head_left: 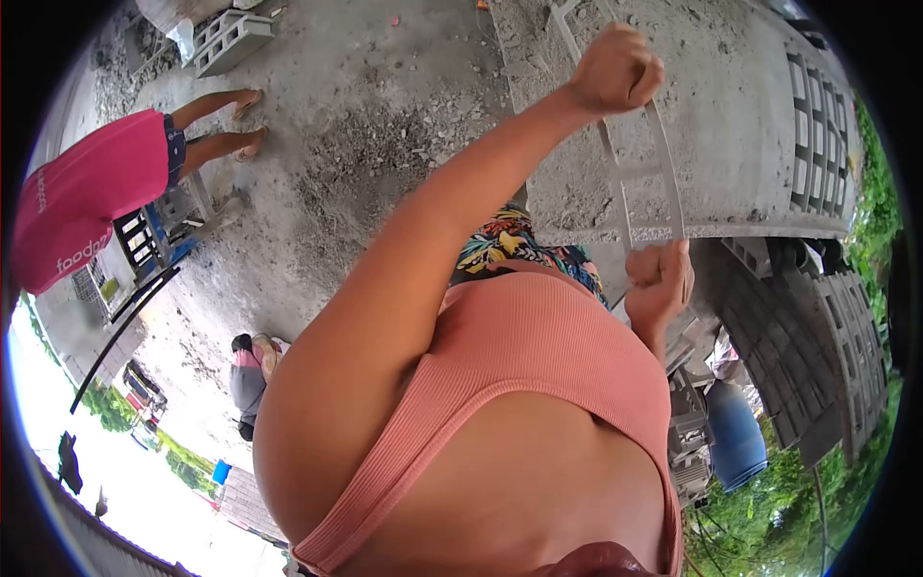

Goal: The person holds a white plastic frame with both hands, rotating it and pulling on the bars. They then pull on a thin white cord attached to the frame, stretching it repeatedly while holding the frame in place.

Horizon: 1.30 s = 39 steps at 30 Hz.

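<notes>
My left hand [620, 69] is closed in a fist at the top of the view, around one rail of a pale, ladder-like frame [642, 173]. This frame has two long rails joined by crosspieces, and it lies against grey concrete in the view. Lower down, my right hand [658, 279] is also closed, at the near end of the same rail, with its thumb upward. The fingers of both hands hide the parts they grip. My left arm reaches across in front of my body, while most of my right arm is behind my chest.
To the left stands a person in a pink shirt [125, 173]. Hollow concrete blocks [231, 43] sit at the upper left, with more blocks [817, 135] stacked at the right. Loose gravel [370, 159] covers the ground. A blue barrel [735, 438] stands at the lower right.
</notes>
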Motion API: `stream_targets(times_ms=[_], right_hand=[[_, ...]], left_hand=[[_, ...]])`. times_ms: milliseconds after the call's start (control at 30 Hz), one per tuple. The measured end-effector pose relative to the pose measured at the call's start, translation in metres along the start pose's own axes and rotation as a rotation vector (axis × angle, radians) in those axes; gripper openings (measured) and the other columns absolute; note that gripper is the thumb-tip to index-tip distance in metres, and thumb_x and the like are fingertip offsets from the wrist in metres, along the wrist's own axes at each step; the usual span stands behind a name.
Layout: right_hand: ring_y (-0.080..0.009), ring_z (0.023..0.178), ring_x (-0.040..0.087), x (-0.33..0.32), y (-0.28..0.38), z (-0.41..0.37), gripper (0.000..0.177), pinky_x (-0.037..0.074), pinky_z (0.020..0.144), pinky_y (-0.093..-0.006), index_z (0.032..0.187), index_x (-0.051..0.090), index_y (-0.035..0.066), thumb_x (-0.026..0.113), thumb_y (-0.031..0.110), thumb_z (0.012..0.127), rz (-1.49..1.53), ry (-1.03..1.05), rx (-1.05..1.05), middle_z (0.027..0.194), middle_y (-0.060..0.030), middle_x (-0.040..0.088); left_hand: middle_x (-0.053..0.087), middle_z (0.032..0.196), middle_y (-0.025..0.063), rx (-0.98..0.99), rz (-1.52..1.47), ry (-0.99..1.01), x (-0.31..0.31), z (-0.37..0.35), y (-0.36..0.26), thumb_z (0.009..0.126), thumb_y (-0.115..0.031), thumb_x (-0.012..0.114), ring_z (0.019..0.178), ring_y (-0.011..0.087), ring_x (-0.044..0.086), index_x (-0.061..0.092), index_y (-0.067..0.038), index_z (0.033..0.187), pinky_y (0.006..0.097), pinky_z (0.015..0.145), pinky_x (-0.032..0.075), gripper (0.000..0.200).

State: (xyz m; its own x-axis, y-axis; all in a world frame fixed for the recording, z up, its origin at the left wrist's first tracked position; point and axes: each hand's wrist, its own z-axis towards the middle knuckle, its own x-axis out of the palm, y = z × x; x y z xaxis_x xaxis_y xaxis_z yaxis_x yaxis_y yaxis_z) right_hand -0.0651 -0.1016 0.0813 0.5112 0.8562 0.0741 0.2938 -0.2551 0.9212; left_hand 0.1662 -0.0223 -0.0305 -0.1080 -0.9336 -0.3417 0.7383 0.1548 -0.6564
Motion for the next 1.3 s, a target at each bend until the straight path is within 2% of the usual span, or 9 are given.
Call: stream_targets(times_ms=[167,400,467,667,800,933,1167,1233,1300], right_hand=[[-0.0082,0.040,0.018,-0.034,-0.007,-0.039,0.046,0.016,0.040,-0.0285,0.057,0.021,0.014,0.040,0.033,0.095,0.234,-0.082,0.171,0.044,0.0028,0.021],[-0.0089,0.043,0.020,0.013,-0.010,0.015,0.045,0.019,0.043,-0.0294,0.057,0.023,0.013,0.041,0.032,0.095,0.285,0.022,0.100,0.046,0.0022,0.023],[-0.0093,0.043,0.021,0.009,-0.011,-0.001,0.046,0.019,0.043,-0.0295,0.057,0.025,0.013,0.042,0.033,0.094,0.172,-0.021,0.107,0.046,0.0017,0.026],[-0.0083,0.039,0.022,-0.021,-0.026,-0.052,0.047,0.017,0.040,-0.0296,0.054,0.028,0.012,0.044,0.033,0.093,0.161,-0.199,0.128,0.043,0.0016,0.028],[-0.0092,0.040,0.020,0.035,-0.037,0.021,0.046,0.018,0.042,-0.0290,0.056,0.027,0.013,0.045,0.033,0.094,0.358,0.008,0.056,0.044,0.0017,0.024],[-0.0098,0.041,0.020,0.036,-0.019,0.033,0.046,0.019,0.042,-0.0290,0.057,0.027,0.014,0.045,0.035,0.094,0.381,0.085,0.053,0.045,0.0016,0.025],[-0.0113,0.039,0.024,-0.059,-0.020,-0.047,0.046,0.019,0.041,-0.0306,0.054,0.037,0.007,0.045,0.028,0.093,-0.060,-0.004,0.089,0.044,-0.0015,0.032],[-0.0120,0.039,0.027,-0.064,0.002,-0.046,0.044,0.021,0.040,-0.0310,0.055,0.039,0.002,0.045,0.023,0.093,-0.708,0.203,-0.295,0.045,-0.0054,0.031],[-0.0117,0.043,0.029,-0.022,0.015,-0.021,0.038,0.024,0.041,-0.0307,0.060,0.040,0.000,0.046,0.018,0.092,-0.604,0.235,-0.326,0.048,-0.0076,0.032]], left_hand=[[0.032,0.045,0.0030,-0.113,-0.070,0.082,0.002,-0.036,-0.055,0.087,-0.025,0.041,0.047,0.0223,0.034,0.040,-0.012,0.048,0.0367,0.066,0.034,0.041],[0.049,0.052,0.0122,-0.007,0.023,0.126,-0.004,0.008,0.029,0.089,-0.027,0.042,0.055,0.0328,0.050,0.051,-0.001,0.054,0.0407,0.063,0.042,0.044],[0.036,0.044,0.0074,0.053,0.004,0.042,-0.008,-0.003,0.010,0.085,-0.027,0.042,0.048,0.0260,0.038,0.041,-0.010,0.045,0.0375,0.066,0.036,0.044],[0.030,0.046,0.0033,-0.074,-0.107,0.061,-0.007,-0.035,-0.039,0.089,-0.027,0.037,0.049,0.0196,0.033,0.040,-0.012,0.048,0.0346,0.067,0.033,0.043],[0.039,0.045,0.0072,0.098,0.037,0.136,-0.019,0.016,0.036,0.090,-0.026,0.032,0.049,0.0258,0.040,0.038,-0.009,0.044,0.0371,0.070,0.037,0.050],[0.039,0.044,0.0078,0.043,0.022,0.099,-0.018,0.026,0.035,0.091,-0.023,0.033,0.050,0.0272,0.040,0.037,-0.007,0.042,0.0384,0.076,0.038,0.051],[0.032,0.049,0.0058,-0.060,-0.061,-0.081,-0.003,-0.054,-0.061,0.089,-0.022,0.035,0.053,0.0225,0.034,0.035,-0.011,0.048,0.0357,0.070,0.031,0.042],[0.029,0.050,0.0052,-0.026,-0.027,-0.285,-0.007,-0.061,-0.065,0.092,-0.026,0.028,0.053,0.0222,0.032,0.030,-0.011,0.048,0.0364,0.069,0.030,0.046],[0.027,0.050,0.0041,0.058,0.009,-0.401,-0.010,-0.039,-0.027,0.093,-0.029,0.023,0.053,0.0228,0.030,0.025,-0.010,0.048,0.0373,0.068,0.030,0.050]])
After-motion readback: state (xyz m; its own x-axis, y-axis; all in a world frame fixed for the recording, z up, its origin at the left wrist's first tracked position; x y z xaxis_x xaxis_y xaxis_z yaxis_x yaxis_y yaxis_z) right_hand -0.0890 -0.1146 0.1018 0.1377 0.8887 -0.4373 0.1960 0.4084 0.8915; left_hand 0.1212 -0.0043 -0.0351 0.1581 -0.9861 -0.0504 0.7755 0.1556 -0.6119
